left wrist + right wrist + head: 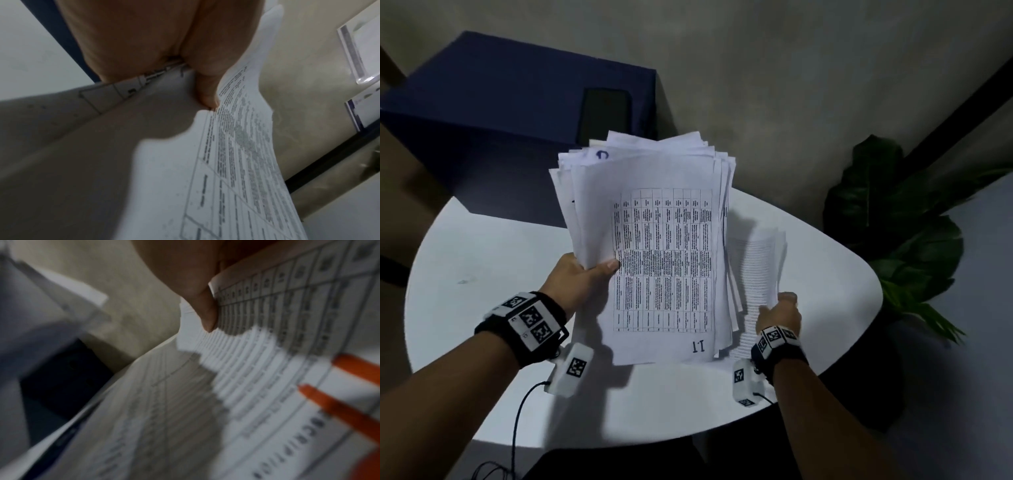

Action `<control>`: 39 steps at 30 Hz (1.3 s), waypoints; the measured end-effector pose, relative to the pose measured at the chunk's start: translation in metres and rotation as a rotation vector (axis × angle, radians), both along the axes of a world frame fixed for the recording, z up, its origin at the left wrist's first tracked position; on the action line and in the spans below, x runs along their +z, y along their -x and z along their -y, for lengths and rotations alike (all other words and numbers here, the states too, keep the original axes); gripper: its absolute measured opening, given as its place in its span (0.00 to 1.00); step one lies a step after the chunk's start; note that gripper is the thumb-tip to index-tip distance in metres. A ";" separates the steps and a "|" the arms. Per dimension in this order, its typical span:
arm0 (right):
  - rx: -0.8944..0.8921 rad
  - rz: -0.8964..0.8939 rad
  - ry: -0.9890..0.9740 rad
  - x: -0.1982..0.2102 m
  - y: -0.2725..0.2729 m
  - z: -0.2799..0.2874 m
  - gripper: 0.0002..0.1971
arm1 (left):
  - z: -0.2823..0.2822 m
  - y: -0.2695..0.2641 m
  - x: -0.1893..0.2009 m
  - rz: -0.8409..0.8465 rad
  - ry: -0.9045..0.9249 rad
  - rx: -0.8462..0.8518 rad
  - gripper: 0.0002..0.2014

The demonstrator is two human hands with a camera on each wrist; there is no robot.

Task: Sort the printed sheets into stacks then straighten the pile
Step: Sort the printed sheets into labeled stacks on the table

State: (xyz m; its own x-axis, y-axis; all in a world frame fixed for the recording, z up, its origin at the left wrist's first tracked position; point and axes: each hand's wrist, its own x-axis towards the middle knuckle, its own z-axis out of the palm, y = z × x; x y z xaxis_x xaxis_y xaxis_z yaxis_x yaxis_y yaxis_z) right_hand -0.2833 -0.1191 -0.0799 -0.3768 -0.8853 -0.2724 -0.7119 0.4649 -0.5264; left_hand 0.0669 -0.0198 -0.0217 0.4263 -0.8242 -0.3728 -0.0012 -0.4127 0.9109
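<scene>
A thick, uneven stack of printed sheets (pixel 654 212) is held up over the white round table (pixel 482 260); its top page shows a table of text and "1.1". My left hand (pixel 582 277) grips the stack's left edge, thumb on top, as the left wrist view shows with the hand (pixel 156 48) on the stack (pixel 205 178). My right hand (pixel 779 311) pinches a smaller bundle of sheets (pixel 756 270) to the right of the stack, partly behind it. In the right wrist view the thumb of that hand (pixel 205 308) presses on the blurred printed bundle (pixel 267 353).
A dark blue box (pixel 517 113) with a black phone (pixel 604 114) on it stands behind the table. A green plant (pixel 893 222) is at the right, by the table's edge. A cable (pixel 517 428) hangs from my left wrist camera.
</scene>
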 end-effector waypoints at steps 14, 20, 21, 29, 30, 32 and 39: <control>0.092 -0.060 0.558 0.158 0.055 0.012 0.13 | -0.008 0.022 -0.048 0.245 -0.611 -0.229 0.22; 0.116 0.179 0.458 0.158 0.042 0.022 0.14 | -0.006 0.027 -0.046 0.372 -0.604 -0.290 0.26; 0.142 0.206 0.397 0.146 0.031 0.019 0.13 | -0.006 0.027 -0.046 0.333 -0.549 -0.290 0.27; 0.372 0.075 -0.044 0.017 -0.050 -0.022 0.18 | -0.004 0.026 -0.046 0.060 -0.433 -0.085 0.38; 0.331 -0.041 -0.043 0.013 -0.043 -0.020 0.22 | -0.004 0.028 -0.048 0.189 -0.439 -0.153 0.32; 0.175 -0.214 -0.149 0.008 -0.020 -0.006 0.33 | -0.004 0.030 -0.053 0.375 -0.470 -0.236 0.24; 0.085 0.027 -0.272 -0.002 -0.006 0.019 0.43 | -0.004 0.031 -0.056 0.491 -0.477 -0.286 0.20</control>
State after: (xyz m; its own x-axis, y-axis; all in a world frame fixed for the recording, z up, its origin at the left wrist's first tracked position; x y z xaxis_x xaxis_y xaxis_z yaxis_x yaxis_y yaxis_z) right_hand -0.2770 -0.1377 -0.0816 -0.2935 -0.8066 -0.5132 -0.7418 0.5308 -0.4099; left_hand 0.0357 -0.0158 -0.0776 0.4290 -0.7242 -0.5400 -0.5292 -0.6859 0.4995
